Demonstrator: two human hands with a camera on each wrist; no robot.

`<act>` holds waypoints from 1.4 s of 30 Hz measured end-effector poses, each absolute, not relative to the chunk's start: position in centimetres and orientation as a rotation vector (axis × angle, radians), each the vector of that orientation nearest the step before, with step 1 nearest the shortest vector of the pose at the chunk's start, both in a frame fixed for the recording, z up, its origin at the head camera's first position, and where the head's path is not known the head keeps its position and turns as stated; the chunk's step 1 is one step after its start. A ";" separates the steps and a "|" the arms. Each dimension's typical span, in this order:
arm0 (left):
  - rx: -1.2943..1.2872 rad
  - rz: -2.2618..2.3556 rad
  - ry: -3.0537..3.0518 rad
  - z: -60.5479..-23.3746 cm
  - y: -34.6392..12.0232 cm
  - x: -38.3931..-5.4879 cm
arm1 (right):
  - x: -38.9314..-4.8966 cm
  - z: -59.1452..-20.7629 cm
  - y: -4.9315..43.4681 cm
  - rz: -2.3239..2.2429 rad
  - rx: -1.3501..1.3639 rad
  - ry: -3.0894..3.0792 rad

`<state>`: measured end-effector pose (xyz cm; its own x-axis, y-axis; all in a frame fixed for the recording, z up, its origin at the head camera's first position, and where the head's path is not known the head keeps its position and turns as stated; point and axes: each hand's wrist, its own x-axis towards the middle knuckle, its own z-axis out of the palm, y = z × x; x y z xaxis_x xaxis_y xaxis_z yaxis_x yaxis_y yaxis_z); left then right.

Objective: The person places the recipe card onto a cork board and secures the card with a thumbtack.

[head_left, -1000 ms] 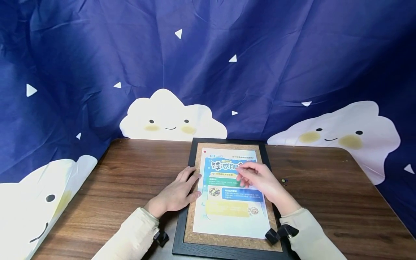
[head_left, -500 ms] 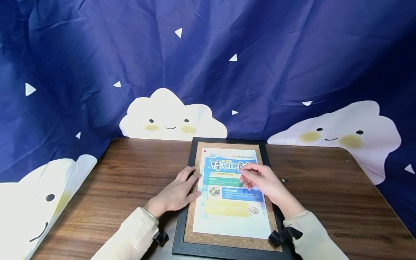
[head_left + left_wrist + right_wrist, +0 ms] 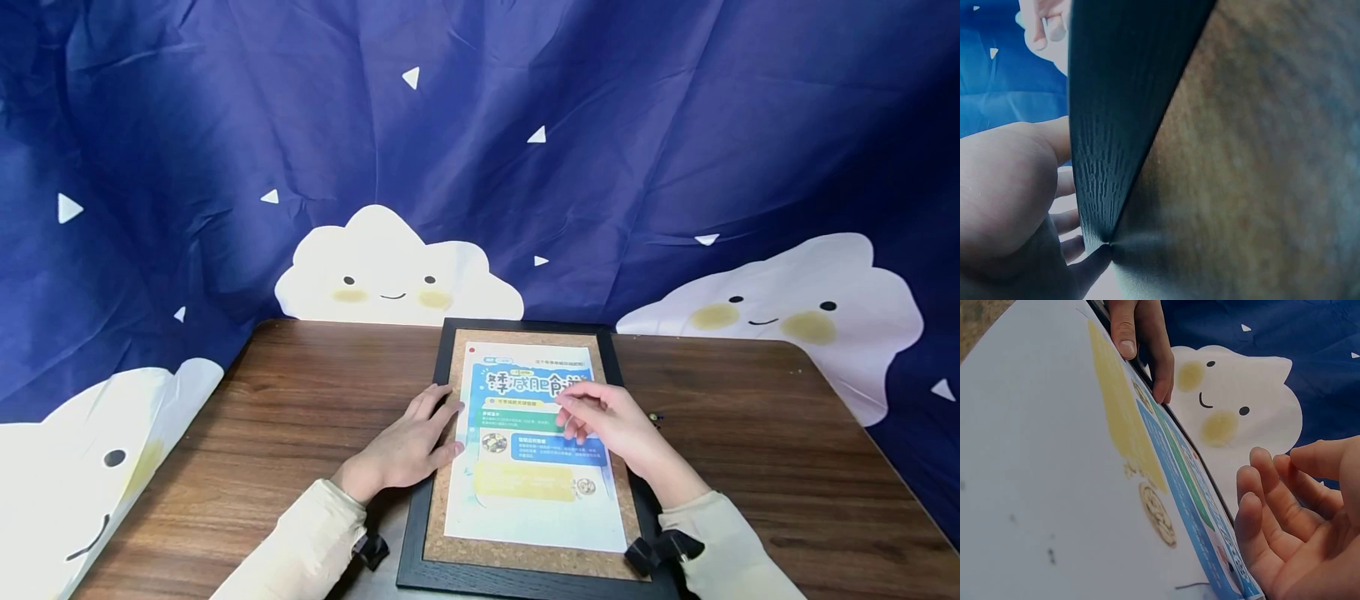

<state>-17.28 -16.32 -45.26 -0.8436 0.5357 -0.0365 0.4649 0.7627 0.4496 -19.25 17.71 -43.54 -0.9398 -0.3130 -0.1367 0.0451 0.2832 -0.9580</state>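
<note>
A printed sheet [image 3: 536,523] with Chinese text lies on a black-framed cork board [image 3: 459,577]. At its upper left corner shows a red pushpin head [image 3: 472,350]. My left hand [image 3: 405,446] rests on the board's left edge, fingers spread, fingertips at the sheet's side; the left wrist view has its palm [image 3: 1004,187] beside the dark frame [image 3: 1122,94]. Over the sheet's right half hovers my right hand [image 3: 611,421]. In the right wrist view its thumb and index tips [image 3: 1288,459] meet, other fingers loosely bent; I cannot tell whether something tiny is between them.
Several small coloured bits [image 3: 655,417] lie on the brown wooden table [image 3: 750,450], just right of the board. A blue curtain [image 3: 480,125] with white clouds hangs behind the table's back edge. Each wrist carries a black camera mount [image 3: 371,550].
My right hand has drawn back slightly to the right and toward me, uncovering more of the sheet's title. The left hand and the board stay where they were.
</note>
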 end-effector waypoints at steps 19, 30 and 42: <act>0.799 0.636 2.799 -45.4 -16.3 -17.3 | -18.6 -43.7 18.5 -1.714 -0.222 2.278; 0.805 0.626 2.790 -45.1 -16.3 -17.4 | -18.4 -43.9 19.7 -1.709 -0.204 2.302; 0.797 0.625 2.782 -45.1 -16.3 -17.3 | -18.2 -43.8 21.0 -1.696 -0.215 2.353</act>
